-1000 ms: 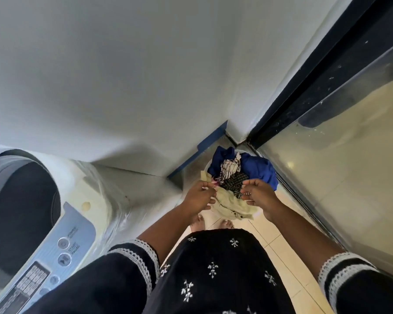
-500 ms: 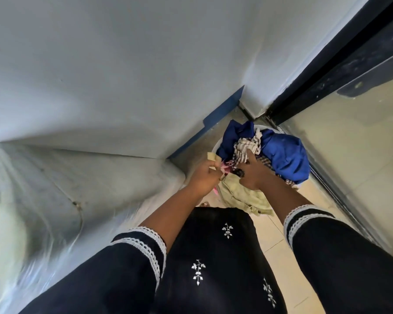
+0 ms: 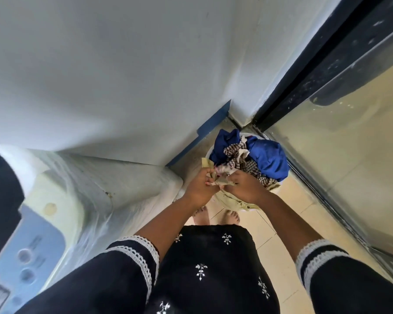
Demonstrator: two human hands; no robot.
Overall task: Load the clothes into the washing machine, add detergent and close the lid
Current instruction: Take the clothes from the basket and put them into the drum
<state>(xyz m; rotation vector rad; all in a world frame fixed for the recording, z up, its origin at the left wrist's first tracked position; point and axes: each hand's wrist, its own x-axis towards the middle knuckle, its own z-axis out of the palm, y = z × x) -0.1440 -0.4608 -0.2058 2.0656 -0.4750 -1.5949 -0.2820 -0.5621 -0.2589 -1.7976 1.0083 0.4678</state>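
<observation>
A white laundry basket stands on the floor in the corner, heaped with clothes: a blue garment, a checked cloth and a pale yellow garment hanging over the near rim. My left hand and my right hand are close together above the near side of the heap, both gripping a bunched piece of pale fabric between them. The top-loading washing machine is at the lower left, its dark drum opening at the frame's edge and its lid out of view.
A white wall fills the upper left, with a blue skirting strip at its foot. A dark-framed glass sliding door runs along the right. My bare feet stand on beige floor tiles just before the basket. The machine's blue control panel faces me.
The view swung back left, so the washing machine's panel and drum edge returned. My hands drew together and bunched pale fabric from the heap's near side.
</observation>
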